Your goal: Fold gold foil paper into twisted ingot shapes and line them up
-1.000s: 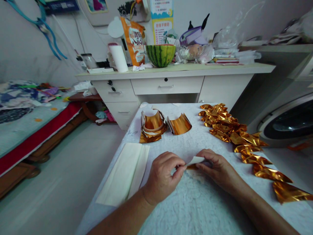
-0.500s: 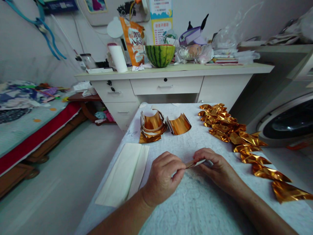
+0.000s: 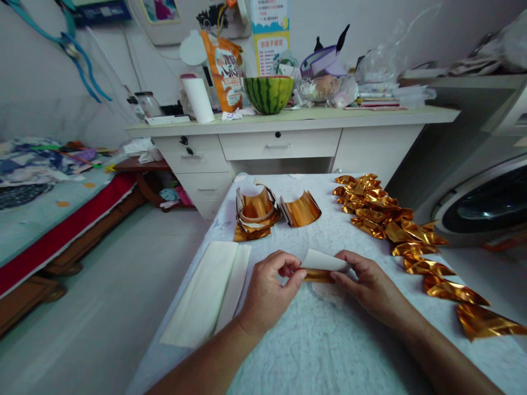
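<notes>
Between both hands is a sheet of gold foil paper (image 3: pixel 318 275), its white back turned up and a gold strip showing along the near edge. My left hand (image 3: pixel 274 291) pinches its left end between thumb and fingers. At the right end, my right hand (image 3: pixel 366 280) grips it the same way. To the left of my left hand lies a folded stack of pale paper (image 3: pixel 206 291). Curled gold foil sheets (image 3: pixel 255 211) and another curled gold sheet (image 3: pixel 303 209) rest beyond the hands. A row of folded gold foil pieces (image 3: pixel 373 214) runs down the right side.
Everything lies on a cloth-covered table (image 3: pixel 329 345). Behind it stands a white desk (image 3: pixel 280 142) carrying a cut watermelon (image 3: pixel 268 94), an orange snack bag (image 3: pixel 224 74) and a paper roll (image 3: pixel 198 99). A washing machine (image 3: pixel 486 192) is at right, a bed (image 3: pixel 53 214) at left.
The gold foil paper has been turned and opened, so its white back and gold strip now show. My left hand has shifted slightly up and left, its grip altered.
</notes>
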A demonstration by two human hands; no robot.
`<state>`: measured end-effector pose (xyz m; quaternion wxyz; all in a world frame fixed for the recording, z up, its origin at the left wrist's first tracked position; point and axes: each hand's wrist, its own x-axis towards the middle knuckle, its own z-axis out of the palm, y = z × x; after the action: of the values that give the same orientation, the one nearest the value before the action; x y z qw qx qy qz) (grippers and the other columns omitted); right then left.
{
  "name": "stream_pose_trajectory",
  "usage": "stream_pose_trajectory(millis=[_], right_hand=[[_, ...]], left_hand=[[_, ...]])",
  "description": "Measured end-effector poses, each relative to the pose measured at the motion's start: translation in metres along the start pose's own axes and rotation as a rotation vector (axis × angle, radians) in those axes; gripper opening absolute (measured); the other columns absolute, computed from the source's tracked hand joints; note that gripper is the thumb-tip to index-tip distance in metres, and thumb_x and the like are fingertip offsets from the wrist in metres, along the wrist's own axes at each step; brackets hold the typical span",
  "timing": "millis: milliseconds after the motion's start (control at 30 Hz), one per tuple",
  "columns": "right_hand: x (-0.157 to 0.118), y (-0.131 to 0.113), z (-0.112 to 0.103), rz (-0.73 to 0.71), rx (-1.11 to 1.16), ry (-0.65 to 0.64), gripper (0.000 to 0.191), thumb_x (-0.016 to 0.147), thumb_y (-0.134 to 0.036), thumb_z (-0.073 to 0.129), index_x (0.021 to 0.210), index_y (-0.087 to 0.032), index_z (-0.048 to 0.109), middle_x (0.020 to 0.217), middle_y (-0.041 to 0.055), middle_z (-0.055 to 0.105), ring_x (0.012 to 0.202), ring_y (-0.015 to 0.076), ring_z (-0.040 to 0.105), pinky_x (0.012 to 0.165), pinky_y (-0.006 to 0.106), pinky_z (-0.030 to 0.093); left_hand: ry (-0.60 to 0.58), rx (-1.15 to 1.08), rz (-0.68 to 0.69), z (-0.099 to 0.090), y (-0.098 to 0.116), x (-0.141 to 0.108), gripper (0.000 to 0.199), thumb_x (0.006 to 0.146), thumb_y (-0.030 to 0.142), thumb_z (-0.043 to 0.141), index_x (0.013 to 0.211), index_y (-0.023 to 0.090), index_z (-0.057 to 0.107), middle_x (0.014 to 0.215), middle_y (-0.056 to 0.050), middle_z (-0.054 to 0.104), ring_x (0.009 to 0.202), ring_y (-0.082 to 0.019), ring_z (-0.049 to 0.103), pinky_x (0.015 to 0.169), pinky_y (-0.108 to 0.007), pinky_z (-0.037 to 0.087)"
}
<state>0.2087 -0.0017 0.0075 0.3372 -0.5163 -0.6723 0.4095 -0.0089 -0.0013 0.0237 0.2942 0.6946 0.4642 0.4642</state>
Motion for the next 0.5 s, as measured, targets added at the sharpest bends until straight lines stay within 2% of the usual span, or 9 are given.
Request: stream_pose_trajectory(millis=[267, 400, 500], right_hand=[[0.0004, 0.0012, 0.0003, 0.007, -0.008, -0.013, 0.012, 0.087, -0.032, 0.055, 0.089, -0.021, 0.058, 0.078, -0.0006, 0.059, 0.075, 0.0170, 0.055, 0.068, 0.027, 0.043], [0.0002, -0.0001, 0.0007, -0.005, -0.003, 0.010, 0.011, 0.086, -0.030, 0.057, 0.092, -0.021, 0.057, 0.081, -0.0006, 0.058, 0.076, 0.0167, 0.055, 0.070, 0.027, 0.044], [0.0005, -0.0014, 0.0013, 0.005, 0.103, 0.068, 0.024, 0.082, -0.029, 0.063, 0.103, -0.022, 0.054, 0.090, 0.0007, 0.060, 0.083, 0.0177, 0.057, 0.073, 0.028, 0.047]], left_hand=[[-0.060, -0.062, 0.026, -0.0009, 0.0003, -0.0014, 0.007, 0.084, 0.018, 0.061, 0.077, 0.017, 0.062, 0.069, 0.002, 0.056, 0.066, -0.011, 0.053, 0.063, -0.022, 0.042], [-0.058, -0.062, 0.013, -0.0015, -0.0002, -0.0017, 0.007, 0.085, 0.019, 0.060, 0.078, 0.017, 0.062, 0.070, 0.002, 0.056, 0.068, -0.012, 0.053, 0.065, -0.022, 0.041], [-0.040, -0.054, -0.024, -0.0023, 0.0001, -0.0013, 0.009, 0.084, 0.019, 0.059, 0.075, 0.017, 0.061, 0.069, 0.002, 0.055, 0.067, -0.012, 0.052, 0.064, -0.022, 0.041]])
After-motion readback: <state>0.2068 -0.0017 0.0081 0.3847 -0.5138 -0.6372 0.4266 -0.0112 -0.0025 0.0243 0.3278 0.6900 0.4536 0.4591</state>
